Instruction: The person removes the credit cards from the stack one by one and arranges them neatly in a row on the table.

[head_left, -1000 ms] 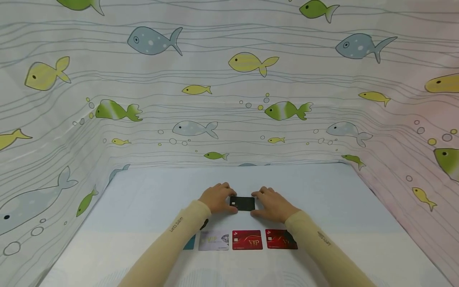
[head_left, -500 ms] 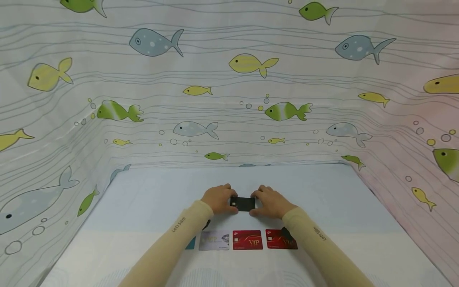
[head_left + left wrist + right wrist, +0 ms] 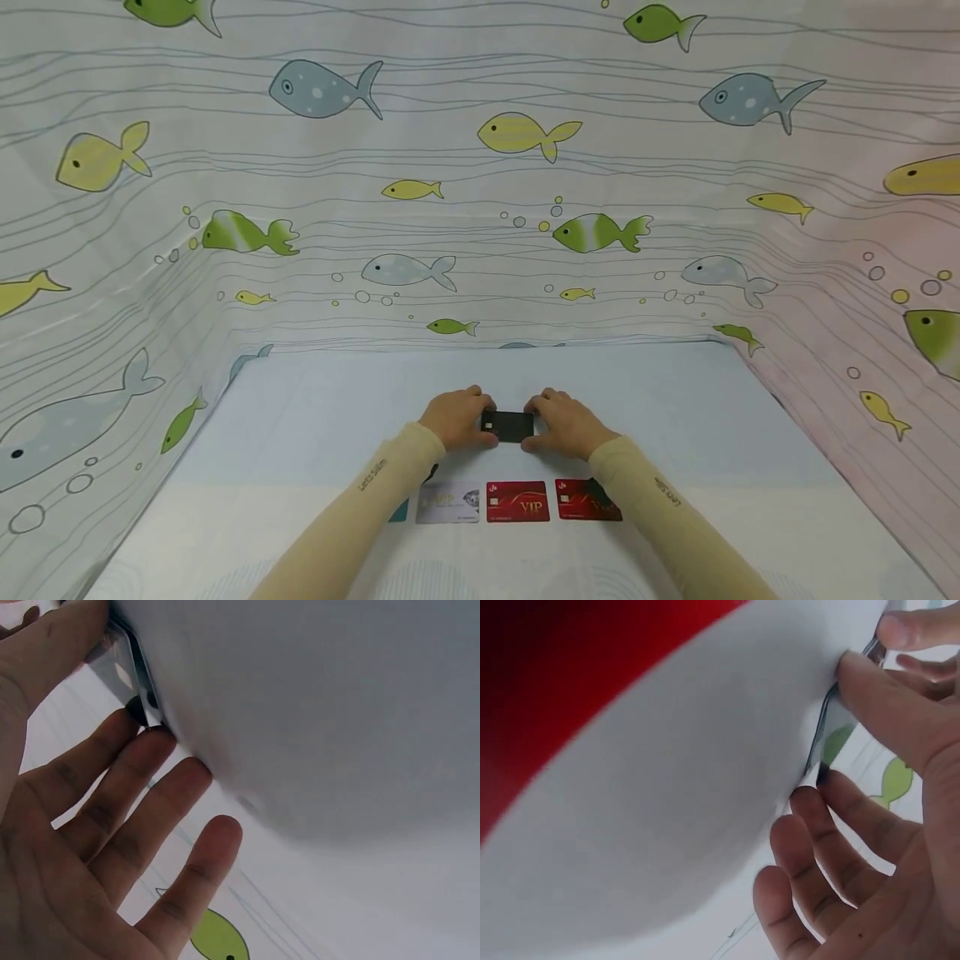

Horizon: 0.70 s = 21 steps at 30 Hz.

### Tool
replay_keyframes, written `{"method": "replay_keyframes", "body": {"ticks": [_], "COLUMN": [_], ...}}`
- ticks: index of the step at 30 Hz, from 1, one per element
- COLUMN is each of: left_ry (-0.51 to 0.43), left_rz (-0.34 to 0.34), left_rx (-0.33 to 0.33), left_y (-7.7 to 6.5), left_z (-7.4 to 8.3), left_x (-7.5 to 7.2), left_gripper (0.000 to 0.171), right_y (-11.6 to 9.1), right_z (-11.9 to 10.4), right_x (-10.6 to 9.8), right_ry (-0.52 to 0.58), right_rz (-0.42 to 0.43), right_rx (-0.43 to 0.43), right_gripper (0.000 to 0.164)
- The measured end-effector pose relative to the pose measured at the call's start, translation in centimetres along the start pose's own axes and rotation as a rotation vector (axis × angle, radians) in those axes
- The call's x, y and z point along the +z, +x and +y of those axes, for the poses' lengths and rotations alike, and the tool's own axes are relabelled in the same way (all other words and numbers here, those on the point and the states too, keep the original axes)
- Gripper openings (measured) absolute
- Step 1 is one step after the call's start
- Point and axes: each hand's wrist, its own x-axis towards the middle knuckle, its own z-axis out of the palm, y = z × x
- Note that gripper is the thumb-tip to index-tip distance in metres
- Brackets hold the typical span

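A black bank card (image 3: 512, 427) with a small chip lies flat near the middle of the white table. My left hand (image 3: 456, 419) pinches its left end, thumb on the near edge and a fingertip on the far edge. At the opposite end my right hand (image 3: 570, 425) grips it the same way. In the left wrist view the glossy card (image 3: 140, 671) shows almost edge-on between thumb and forefinger, while the other fingers extend loosely. The right wrist view also has the card (image 3: 826, 727) edge-on. Whether it is a single card or more cannot be told.
Nearer me lies a row of cards: a teal one (image 3: 398, 510) partly behind the left sleeve, a silver VIP card (image 3: 447, 503), a red VIP card (image 3: 517, 502), and another red card (image 3: 577, 502) partly covered by the right forearm. Fish-printed cloth (image 3: 495, 233) walls the table.
Both hands stay on the black card with almost no movement. The right forearm has shifted slightly left. The whole view has tipped a few pixels.
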Motion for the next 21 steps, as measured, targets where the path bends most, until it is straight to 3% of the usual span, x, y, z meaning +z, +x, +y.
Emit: {"method": "replay_keyframes", "body": {"ticks": [10, 21], "left_ry": [0.058, 0.130], "left_rz": [0.108, 0.108], "left_rx": [0.057, 0.067], "left_y": [-0.7, -1.1], "left_z": [0.1, 0.4], "left_x": [0.6, 0.5], "left_gripper": [0.055, 0.055], "right_y": [-0.6, -0.9], "right_z": [-0.7, -0.7], "right_x": [-0.1, 0.3], "right_ry": [-0.052, -0.156], "right_rz": [0.063, 0.139], "right_rx": [-0.038, -0.143], "right_gripper": [0.057, 0.057]}}
